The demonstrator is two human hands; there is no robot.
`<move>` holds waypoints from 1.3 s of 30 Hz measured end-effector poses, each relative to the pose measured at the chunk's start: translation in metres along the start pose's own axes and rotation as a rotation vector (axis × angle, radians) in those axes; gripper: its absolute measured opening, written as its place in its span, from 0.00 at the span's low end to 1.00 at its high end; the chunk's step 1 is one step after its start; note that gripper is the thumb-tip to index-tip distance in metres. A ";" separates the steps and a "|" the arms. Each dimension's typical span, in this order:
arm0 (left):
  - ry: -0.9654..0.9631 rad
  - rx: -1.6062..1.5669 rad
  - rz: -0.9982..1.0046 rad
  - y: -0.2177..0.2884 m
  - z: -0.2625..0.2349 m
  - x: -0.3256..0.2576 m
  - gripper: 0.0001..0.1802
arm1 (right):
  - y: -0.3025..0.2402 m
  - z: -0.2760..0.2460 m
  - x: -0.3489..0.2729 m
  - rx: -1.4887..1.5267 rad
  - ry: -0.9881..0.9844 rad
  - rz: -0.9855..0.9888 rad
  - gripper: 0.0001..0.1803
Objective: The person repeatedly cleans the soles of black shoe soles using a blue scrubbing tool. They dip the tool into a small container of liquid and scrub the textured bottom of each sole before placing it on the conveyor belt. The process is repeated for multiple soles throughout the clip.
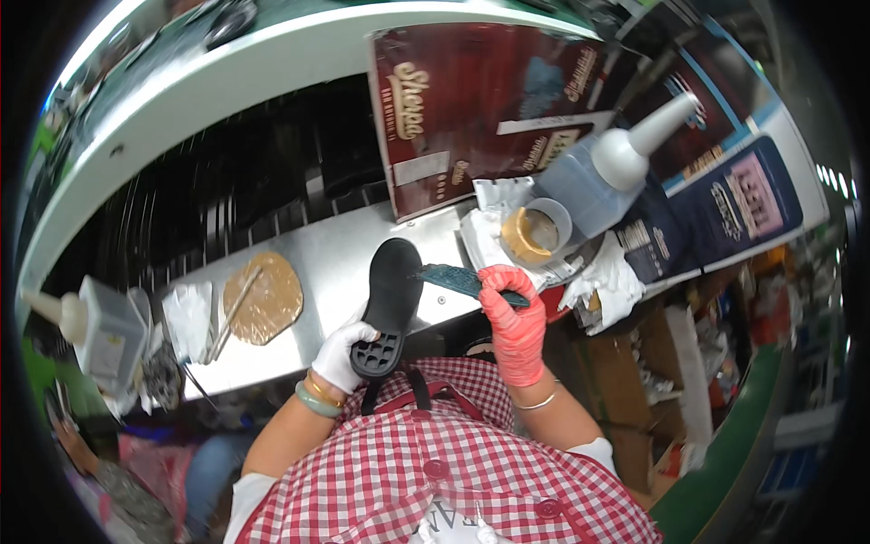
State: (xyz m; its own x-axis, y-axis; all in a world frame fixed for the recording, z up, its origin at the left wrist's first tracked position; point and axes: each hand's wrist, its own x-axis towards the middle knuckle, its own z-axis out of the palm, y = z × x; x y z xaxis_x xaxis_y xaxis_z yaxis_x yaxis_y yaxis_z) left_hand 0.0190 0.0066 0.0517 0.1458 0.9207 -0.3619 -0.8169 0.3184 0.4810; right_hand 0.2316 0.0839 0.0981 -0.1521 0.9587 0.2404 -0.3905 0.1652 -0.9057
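Left hand (344, 355) grip closed on black sole (390, 304), right hand (515, 317) gripping brush (458, 279), glue pot (533, 234) just beyond

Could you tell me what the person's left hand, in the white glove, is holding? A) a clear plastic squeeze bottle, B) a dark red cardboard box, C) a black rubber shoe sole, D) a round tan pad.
C: the white-gloved left hand grips the heel end of the black rubber shoe sole, while the pink-gloved right hand holds a dark flat brush-like tool against it.
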 end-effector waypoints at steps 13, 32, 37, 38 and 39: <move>-0.052 0.062 0.311 -0.017 0.003 -0.001 0.34 | 0.065 0.048 -0.002 -0.745 -0.403 -0.308 0.17; -0.156 0.629 0.455 0.011 -0.041 0.007 0.26 | 0.020 0.044 -0.021 -0.637 -0.685 -0.201 0.16; -0.084 0.133 0.294 0.006 -0.050 0.022 0.24 | -0.006 0.044 -0.012 -0.368 -0.149 0.188 0.15; -0.104 -0.056 0.196 0.007 -0.043 0.019 0.24 | 0.002 0.039 -0.007 -0.255 -0.092 0.171 0.15; -0.104 0.192 0.303 0.006 -0.036 0.018 0.24 | 0.008 0.034 -0.003 -0.144 -0.030 0.145 0.15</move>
State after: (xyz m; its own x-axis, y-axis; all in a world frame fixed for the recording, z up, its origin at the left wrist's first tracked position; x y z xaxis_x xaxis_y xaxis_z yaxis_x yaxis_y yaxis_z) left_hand -0.0032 0.0166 0.0196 -0.0222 0.9945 -0.1020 -0.7139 0.0556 0.6980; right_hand 0.1979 0.0746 0.1024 -0.2247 0.9679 0.1124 -0.2293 0.0595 -0.9715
